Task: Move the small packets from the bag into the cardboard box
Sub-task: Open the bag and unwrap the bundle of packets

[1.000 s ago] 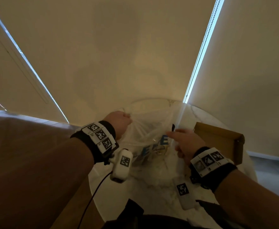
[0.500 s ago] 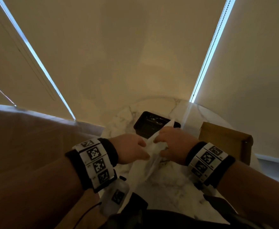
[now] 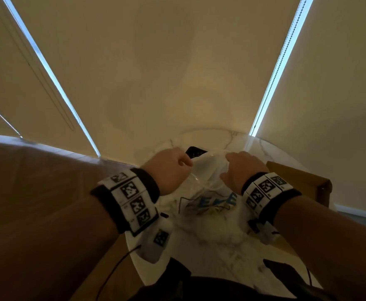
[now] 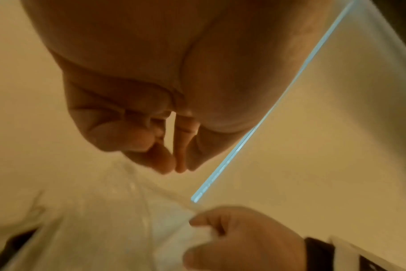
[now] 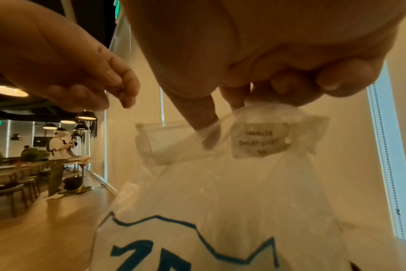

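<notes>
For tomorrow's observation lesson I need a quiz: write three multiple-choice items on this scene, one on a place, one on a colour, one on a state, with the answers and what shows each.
1. Where does the cardboard box stand?
A. to the right of the bag
B. left of the bag
C. on the floor

2. What colour is the print on the plastic bag?
A. red
B. blue
C. green

3. What is the right hand doing?
A. lying flat on the table
B. pinching the bag's top
C. holding the box

Answers:
1 A, it sits on the marble table beyond the right wrist.
2 B, blue letters show in both views.
3 B, the fingers gather the plastic in the right wrist view.
</notes>
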Action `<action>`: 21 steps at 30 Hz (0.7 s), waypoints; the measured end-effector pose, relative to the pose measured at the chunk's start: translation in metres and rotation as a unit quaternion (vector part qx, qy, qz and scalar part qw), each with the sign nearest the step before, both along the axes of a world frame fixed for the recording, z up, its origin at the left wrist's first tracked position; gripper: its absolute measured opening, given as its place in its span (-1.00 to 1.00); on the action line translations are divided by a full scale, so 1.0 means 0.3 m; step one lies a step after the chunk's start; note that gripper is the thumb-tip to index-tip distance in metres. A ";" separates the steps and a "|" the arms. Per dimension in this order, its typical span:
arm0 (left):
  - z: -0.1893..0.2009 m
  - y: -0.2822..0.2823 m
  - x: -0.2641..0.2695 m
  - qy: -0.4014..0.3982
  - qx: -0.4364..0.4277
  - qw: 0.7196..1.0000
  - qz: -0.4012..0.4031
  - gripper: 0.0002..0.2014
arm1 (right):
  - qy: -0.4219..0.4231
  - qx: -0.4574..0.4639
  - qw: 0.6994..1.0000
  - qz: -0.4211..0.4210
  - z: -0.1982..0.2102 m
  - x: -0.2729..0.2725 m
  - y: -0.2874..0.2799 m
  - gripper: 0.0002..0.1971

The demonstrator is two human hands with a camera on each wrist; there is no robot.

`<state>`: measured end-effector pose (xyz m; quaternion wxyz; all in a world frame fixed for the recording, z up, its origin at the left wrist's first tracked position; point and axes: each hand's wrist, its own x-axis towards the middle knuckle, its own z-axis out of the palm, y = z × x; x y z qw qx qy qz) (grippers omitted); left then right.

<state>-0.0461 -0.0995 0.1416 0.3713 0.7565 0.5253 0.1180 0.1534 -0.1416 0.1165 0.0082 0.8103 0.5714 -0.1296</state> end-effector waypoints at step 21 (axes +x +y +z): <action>-0.230 0.086 0.223 0.169 0.011 0.986 -0.009 -0.55 | 0.305 0.202 0.927 -0.083 -0.121 -0.032 -0.038 -0.54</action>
